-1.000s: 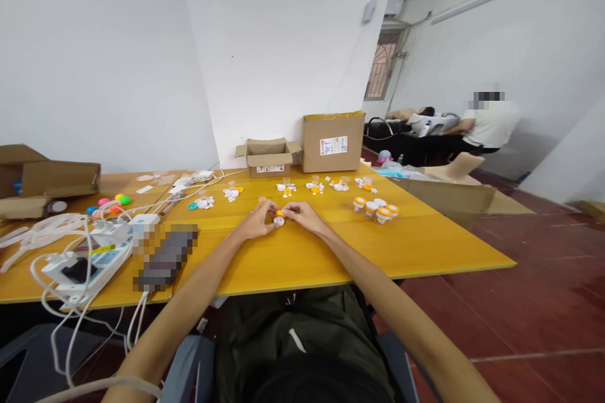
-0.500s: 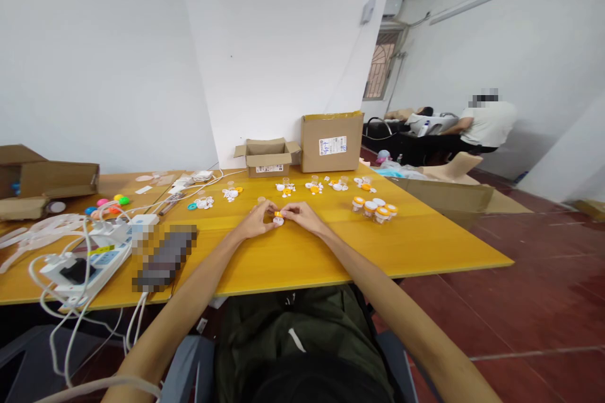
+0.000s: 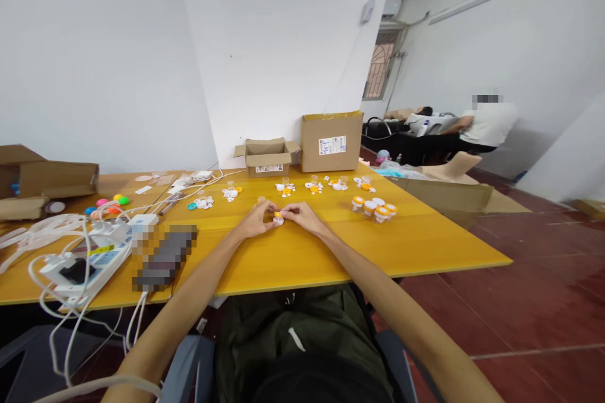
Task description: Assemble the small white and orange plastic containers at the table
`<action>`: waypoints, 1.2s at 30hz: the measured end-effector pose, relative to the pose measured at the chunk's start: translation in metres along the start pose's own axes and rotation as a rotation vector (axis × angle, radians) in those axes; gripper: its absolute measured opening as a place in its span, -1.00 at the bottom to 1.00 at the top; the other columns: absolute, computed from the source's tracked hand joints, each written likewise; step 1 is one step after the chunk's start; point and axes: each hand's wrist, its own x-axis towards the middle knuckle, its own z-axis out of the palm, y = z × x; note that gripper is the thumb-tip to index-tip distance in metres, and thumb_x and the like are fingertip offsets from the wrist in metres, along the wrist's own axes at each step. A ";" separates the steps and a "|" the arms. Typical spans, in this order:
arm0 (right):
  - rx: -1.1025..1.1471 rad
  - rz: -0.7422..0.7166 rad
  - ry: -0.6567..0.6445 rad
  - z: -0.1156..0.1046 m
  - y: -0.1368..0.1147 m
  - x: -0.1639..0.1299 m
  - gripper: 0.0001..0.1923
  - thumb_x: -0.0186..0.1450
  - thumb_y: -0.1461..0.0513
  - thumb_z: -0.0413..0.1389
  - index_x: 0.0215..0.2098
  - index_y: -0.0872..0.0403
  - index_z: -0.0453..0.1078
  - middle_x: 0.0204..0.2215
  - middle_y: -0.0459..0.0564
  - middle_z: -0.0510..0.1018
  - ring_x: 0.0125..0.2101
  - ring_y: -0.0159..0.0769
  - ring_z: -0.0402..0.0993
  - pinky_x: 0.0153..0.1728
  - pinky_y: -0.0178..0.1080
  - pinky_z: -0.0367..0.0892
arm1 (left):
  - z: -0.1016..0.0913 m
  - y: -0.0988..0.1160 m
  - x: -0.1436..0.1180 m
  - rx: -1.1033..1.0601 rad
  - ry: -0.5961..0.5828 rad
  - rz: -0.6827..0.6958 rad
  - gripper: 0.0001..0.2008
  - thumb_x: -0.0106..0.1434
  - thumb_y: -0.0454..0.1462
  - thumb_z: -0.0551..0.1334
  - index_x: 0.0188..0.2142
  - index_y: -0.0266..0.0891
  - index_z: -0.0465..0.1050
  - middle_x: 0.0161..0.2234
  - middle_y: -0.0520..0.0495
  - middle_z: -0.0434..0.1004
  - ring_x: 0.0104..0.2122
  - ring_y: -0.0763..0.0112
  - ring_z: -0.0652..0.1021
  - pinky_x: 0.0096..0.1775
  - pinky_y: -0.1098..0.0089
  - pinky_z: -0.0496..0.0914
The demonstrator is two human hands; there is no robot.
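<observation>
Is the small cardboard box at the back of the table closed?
No, the small cardboard box stands with its flaps folded outward, beside the taller box on the yellow table.

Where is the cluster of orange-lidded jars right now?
In the head view the orange-lidded jars stand on the yellow table, to the right of the right hand and in front of the taller cardboard box.

I can't make out the small white and orange piece (image 3: 278, 218) pinched between my left hand (image 3: 256, 221) and right hand (image 3: 302, 216); fingers cover most of it. A blurred block (image 3: 163, 257) masks something on the table (image 3: 425, 239). The cardboard box (image 3: 42, 179) runs off the left edge.
</observation>
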 end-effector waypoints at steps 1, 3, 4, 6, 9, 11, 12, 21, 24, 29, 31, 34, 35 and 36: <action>0.002 0.002 -0.001 0.000 0.000 0.000 -0.70 0.07 0.01 0.26 -0.43 0.09 0.58 -0.41 -0.01 0.66 -0.34 -0.20 0.54 -0.20 -0.18 0.38 | 0.000 0.000 0.000 0.002 0.001 -0.002 -0.70 0.14 -0.18 0.34 -0.14 -0.18 0.39 -0.14 -0.10 0.51 -0.10 0.23 0.53 0.03 0.16 0.41; 0.008 0.009 0.001 0.000 0.000 0.000 -0.70 0.06 0.01 0.27 -0.43 0.09 0.58 -0.42 -0.02 0.65 -0.34 -0.20 0.53 -0.20 -0.18 0.38 | 0.000 0.000 0.000 0.007 0.001 -0.007 -0.69 0.14 -0.17 0.34 -0.14 -0.17 0.39 -0.15 -0.09 0.52 -0.10 0.23 0.53 0.03 0.17 0.41; 0.011 0.013 0.001 -0.001 0.000 0.000 -0.69 0.06 0.01 0.27 -0.44 0.09 0.58 -0.42 -0.02 0.65 -0.34 -0.20 0.53 -0.20 -0.18 0.38 | 0.000 0.000 0.000 0.008 0.000 -0.010 -0.69 0.14 -0.16 0.34 -0.14 -0.16 0.39 -0.15 -0.09 0.52 -0.10 0.23 0.53 0.03 0.17 0.41; 0.018 0.022 0.004 -0.001 0.000 0.000 -0.69 0.05 0.01 0.28 -0.44 0.09 0.58 -0.42 -0.02 0.65 -0.33 -0.20 0.53 -0.20 -0.19 0.38 | 0.000 0.000 0.000 0.000 -0.007 -0.017 -0.69 0.15 -0.15 0.34 -0.14 -0.16 0.40 -0.14 -0.09 0.52 -0.10 0.23 0.53 0.03 0.17 0.42; 0.034 0.035 0.013 -0.001 -0.001 -0.001 -0.69 0.04 0.00 0.28 -0.44 0.09 0.58 -0.43 -0.03 0.65 -0.33 -0.21 0.53 -0.20 -0.19 0.38 | 0.000 -0.001 0.000 -0.022 -0.019 -0.024 -0.70 0.15 -0.17 0.33 -0.14 -0.17 0.39 -0.13 -0.10 0.52 -0.11 0.24 0.54 0.03 0.17 0.42; 0.047 0.048 0.018 -0.002 -0.002 -0.001 -0.68 0.03 0.00 0.29 -0.46 0.09 0.57 -0.45 -0.04 0.64 -0.34 -0.21 0.53 -0.20 -0.18 0.38 | 0.000 -0.001 0.000 -0.032 -0.018 -0.024 -0.69 0.14 -0.18 0.34 -0.13 -0.17 0.39 -0.13 -0.10 0.52 -0.11 0.24 0.54 0.03 0.15 0.42; 0.052 0.054 0.019 -0.002 -0.002 -0.002 -0.68 0.02 -0.01 0.29 -0.46 0.08 0.57 -0.45 -0.04 0.64 -0.34 -0.21 0.53 -0.20 -0.18 0.38 | 0.000 -0.002 0.000 -0.036 -0.017 -0.023 -0.69 0.14 -0.17 0.34 -0.13 -0.17 0.39 -0.13 -0.10 0.52 -0.11 0.24 0.54 0.03 0.15 0.42; 0.054 0.098 0.054 -0.002 -0.002 -0.003 -0.68 0.01 0.00 0.30 -0.44 0.08 0.59 -0.41 -0.02 0.66 -0.32 -0.18 0.54 -0.19 -0.16 0.40 | 0.000 -0.003 0.000 -0.055 -0.009 -0.033 -0.66 0.13 -0.17 0.35 -0.11 -0.16 0.39 -0.14 -0.09 0.52 -0.11 0.24 0.54 0.03 0.15 0.42; 0.051 0.102 0.059 -0.002 -0.002 -0.003 -0.70 0.00 0.02 0.30 -0.45 0.08 0.59 -0.41 -0.02 0.67 -0.32 -0.17 0.55 -0.17 -0.15 0.40 | 0.000 -0.003 0.000 -0.053 -0.008 -0.037 -0.68 0.14 -0.19 0.35 -0.12 -0.16 0.39 -0.13 -0.09 0.52 -0.12 0.25 0.54 0.04 0.16 0.42; 0.056 0.094 0.049 -0.002 0.000 -0.002 -0.71 0.00 0.03 0.31 -0.45 0.07 0.59 -0.40 -0.01 0.67 -0.29 -0.15 0.56 -0.15 -0.13 0.40 | 0.000 -0.003 0.001 -0.048 -0.009 -0.033 -0.68 0.15 -0.15 0.34 -0.12 -0.16 0.40 -0.13 -0.10 0.53 -0.12 0.25 0.54 0.02 0.17 0.43; 0.060 0.091 0.050 -0.002 0.001 -0.002 -0.71 -0.01 0.03 0.31 -0.45 0.07 0.60 -0.39 0.00 0.67 -0.29 -0.15 0.56 -0.15 -0.13 0.40 | 0.000 -0.003 0.001 -0.046 -0.007 -0.033 -0.67 0.15 -0.13 0.34 -0.12 -0.17 0.40 -0.14 -0.09 0.53 -0.12 0.25 0.54 0.02 0.17 0.43; 0.065 0.092 0.050 -0.003 0.002 -0.002 -0.71 -0.02 0.03 0.31 -0.45 0.07 0.60 -0.40 -0.01 0.67 -0.30 -0.15 0.56 -0.15 -0.13 0.40 | 0.000 -0.002 0.001 -0.044 -0.006 -0.030 -0.66 0.15 -0.11 0.34 -0.12 -0.16 0.41 -0.15 -0.09 0.53 -0.12 0.24 0.54 0.02 0.17 0.43; 0.066 0.094 0.050 -0.003 0.002 -0.002 -0.71 -0.01 0.03 0.31 -0.45 0.07 0.60 -0.40 -0.01 0.67 -0.30 -0.15 0.56 -0.16 -0.13 0.40 | 0.000 -0.002 0.001 -0.044 -0.005 -0.029 -0.66 0.15 -0.11 0.34 -0.12 -0.16 0.41 -0.15 -0.09 0.53 -0.12 0.24 0.54 0.02 0.16 0.43; 0.066 0.098 0.053 -0.003 0.002 -0.002 -0.71 -0.01 0.03 0.31 -0.46 0.07 0.60 -0.41 -0.01 0.67 -0.31 -0.16 0.55 -0.17 -0.14 0.40 | 0.000 -0.003 0.001 -0.045 -0.003 -0.028 -0.66 0.15 -0.11 0.34 -0.12 -0.16 0.41 -0.15 -0.09 0.53 -0.12 0.24 0.54 0.02 0.16 0.43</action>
